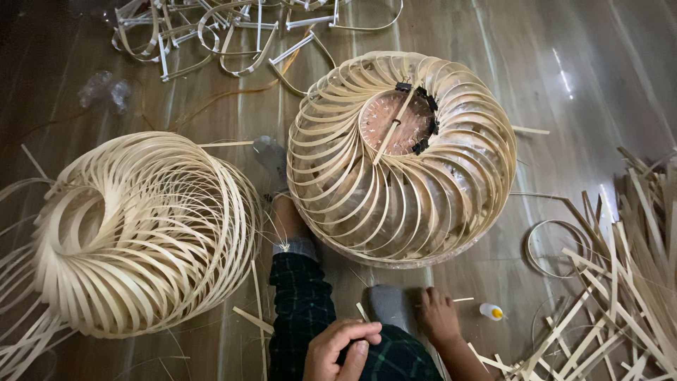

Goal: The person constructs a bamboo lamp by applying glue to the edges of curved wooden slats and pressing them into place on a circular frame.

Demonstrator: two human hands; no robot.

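My left hand (342, 346) rests with curled fingers on my knee, which is in dark plaid trousers (303, 310), and nothing shows in it. My right hand (438, 314) lies fingers-down on the wooden floor beside my grey-socked foot (388, 303), with a short bamboo sliver (463, 300) just past its fingertips. Straight ahead stands a round bamboo-strip shade (402, 204) with a brown disc (395, 123) in its centre and black clips (427, 102) on the disc's rim. My other socked foot (271, 155) touches its left side.
A second, looser bamboo shade (141, 233) lies at the left. A small bottle with a yellow tip (491, 311) stands right of my right hand. A bamboo ring (557, 247) and a heap of strips (627, 296) fill the right; curled strips (211, 28) lie at the back.
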